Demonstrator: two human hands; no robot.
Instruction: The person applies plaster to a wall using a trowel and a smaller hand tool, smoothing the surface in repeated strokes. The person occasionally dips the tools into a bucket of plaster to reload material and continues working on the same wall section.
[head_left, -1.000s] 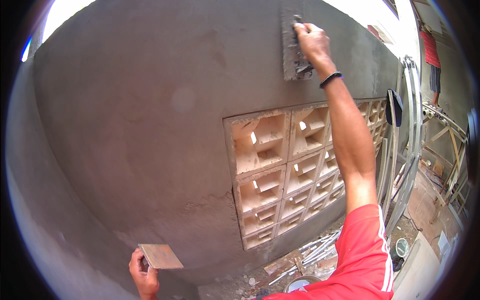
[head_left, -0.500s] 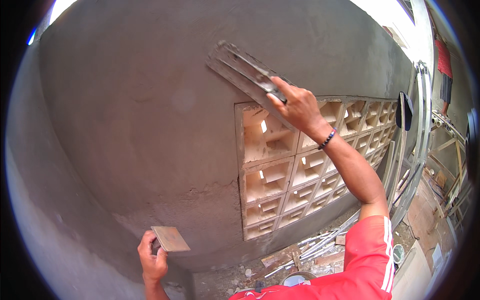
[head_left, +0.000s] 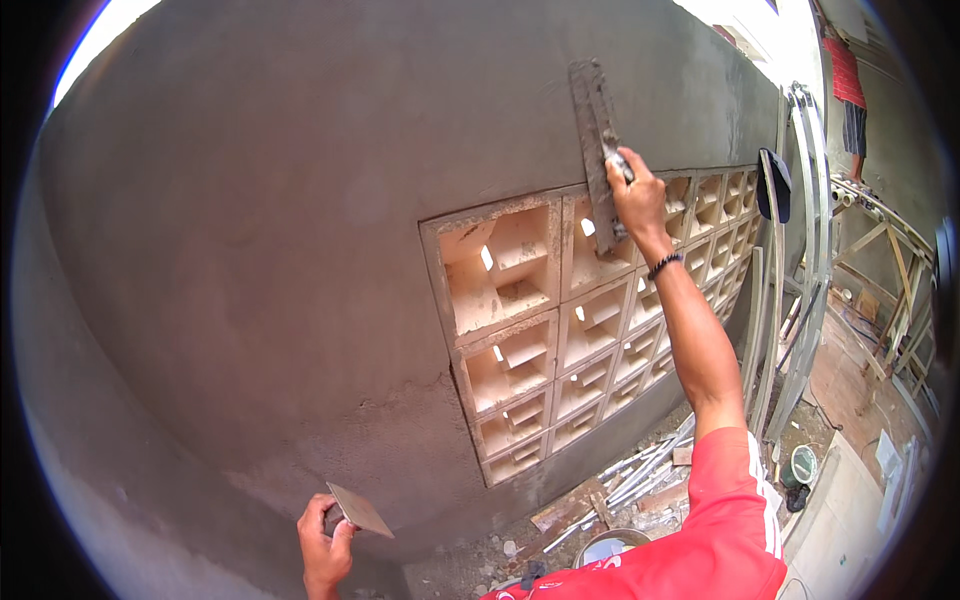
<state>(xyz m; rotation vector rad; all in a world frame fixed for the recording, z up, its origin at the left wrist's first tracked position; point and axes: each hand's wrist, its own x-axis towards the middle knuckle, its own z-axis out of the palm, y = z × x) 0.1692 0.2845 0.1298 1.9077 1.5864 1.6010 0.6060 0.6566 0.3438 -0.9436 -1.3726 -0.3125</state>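
Observation:
My right hand [head_left: 640, 200] is closed round the handle of a long plastering trowel [head_left: 593, 140]. Its blade stands nearly upright, the upper part over the grey plastered wall [head_left: 280, 200] and the lower end in front of the ventilation blocks [head_left: 505, 262]. Whether the blade presses on the plaster cannot be made out. Low at the left, my left hand [head_left: 325, 550] grips a small flat square plate [head_left: 362, 510] by its underside, tilted down to the right. The plate's handle, if it has one, is hidden by my fingers. No mortar heap shows on it.
Metal strips [head_left: 650, 470] and rubble lie at the wall's foot, near a bucket [head_left: 610, 545]. Tall metal profiles [head_left: 800, 250] lean at the right beside a dark cap [head_left: 773, 188]. Further off, another person in a red shirt [head_left: 845, 75] stands on scaffolding [head_left: 885, 225].
The trowel has moved right along the top edge of the blocks and turned from a slant to nearly upright. The view has shifted right. My left hand still holds the plate, now tilted more steeply.

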